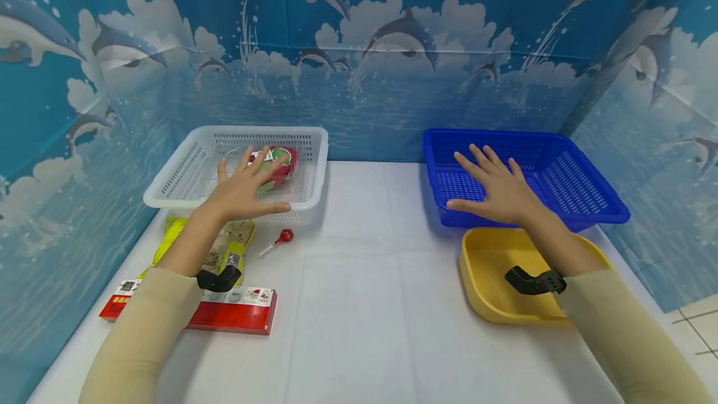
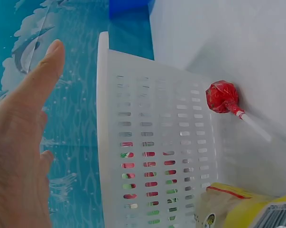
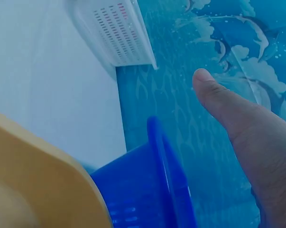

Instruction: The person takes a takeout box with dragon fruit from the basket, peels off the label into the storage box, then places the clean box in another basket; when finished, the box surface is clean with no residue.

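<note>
My left hand (image 1: 242, 189) is spread above the white basket (image 1: 185, 204), holding nothing. Inside that basket lies a clear plastic pack with a red and green label (image 1: 280, 167), partly hidden by the fingers. In front of the basket is a red lollipop (image 1: 286, 235), seen close in the left wrist view. A yellow bag with a clear window (image 1: 235, 248) and a red and white box (image 1: 235, 317) lie under my left forearm. My right hand (image 1: 496, 189), fingers spread, hovers over the blue basket (image 1: 583, 173). Below it, a yellow basin (image 1: 488, 292) stands partly behind my right forearm.
A white cloth (image 1: 359, 304) covers the table. A curtain with dolphins (image 1: 370, 98) hangs along the back and both sides, close behind the two baskets. Another yellow packet (image 1: 171, 235) lies by the left edge. Floor tiles (image 1: 698, 323) show at the far right.
</note>
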The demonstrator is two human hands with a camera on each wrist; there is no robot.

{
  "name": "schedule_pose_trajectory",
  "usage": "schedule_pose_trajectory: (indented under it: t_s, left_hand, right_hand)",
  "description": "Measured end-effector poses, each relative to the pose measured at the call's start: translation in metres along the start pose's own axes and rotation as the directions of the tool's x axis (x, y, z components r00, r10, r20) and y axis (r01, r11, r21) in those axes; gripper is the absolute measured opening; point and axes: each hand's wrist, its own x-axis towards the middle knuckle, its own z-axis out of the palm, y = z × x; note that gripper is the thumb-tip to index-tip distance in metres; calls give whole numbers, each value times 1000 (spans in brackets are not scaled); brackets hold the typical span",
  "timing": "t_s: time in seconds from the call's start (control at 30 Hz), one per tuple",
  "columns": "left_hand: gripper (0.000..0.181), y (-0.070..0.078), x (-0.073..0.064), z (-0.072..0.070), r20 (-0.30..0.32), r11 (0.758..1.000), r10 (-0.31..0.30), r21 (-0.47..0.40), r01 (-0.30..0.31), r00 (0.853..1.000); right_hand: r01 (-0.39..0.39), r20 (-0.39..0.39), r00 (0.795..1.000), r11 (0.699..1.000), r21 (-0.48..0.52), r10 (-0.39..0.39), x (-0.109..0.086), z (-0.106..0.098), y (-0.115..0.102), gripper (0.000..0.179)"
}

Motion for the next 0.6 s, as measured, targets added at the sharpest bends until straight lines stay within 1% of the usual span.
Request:
schedule_pose_trajectory:
  t_s: [0.13, 0.23, 0.3, 0.37, 0.43, 0.5, 0.57, 0.6]
  left_hand:
    - [99, 1, -9, 1, -19, 1000, 2, -4, -2, 1000]
    - [99, 3, -16, 1, -35, 1000, -9, -14, 9, 999]
    - [97, 5, -21, 2, -61, 999, -27, -22, 26, 998]
    - [96, 8, -26, 3, -94, 998, -57, -33, 54, 994]
    - [95, 11, -31, 5, -139, 995, -89, -46, 83, 986]
    - [93, 15, -35, 9, -198, 992, -112, -75, 99, 974]
    - [90, 19, -39, 14, -262, 989, -119, -118, 91, 958]
    - [87, 21, -40, 16, -296, 985, -122, -151, 80, 947]
  right_hand:
    - [16, -11, 1000, 1000, -4, -16, -6, -1, -8, 97]
    - [26, -20, 999, 1000, -4, -26, -11, -2, -16, 97]
    - [29, -25, 999, 1000, 0, -29, -14, -2, -21, 97]
    - [29, -30, 999, 999, 15, -28, -18, -1, -27, 97]
    - [34, -43, 999, 999, 35, -32, -22, 0, -32, 97]
    - [48, -62, 997, 997, 54, -45, -25, 3, -39, 95]
    - [74, -85, 994, 995, 72, -67, -27, 6, -45, 94]
    - [89, -97, 992, 993, 78, -81, -28, 8, -49, 93]
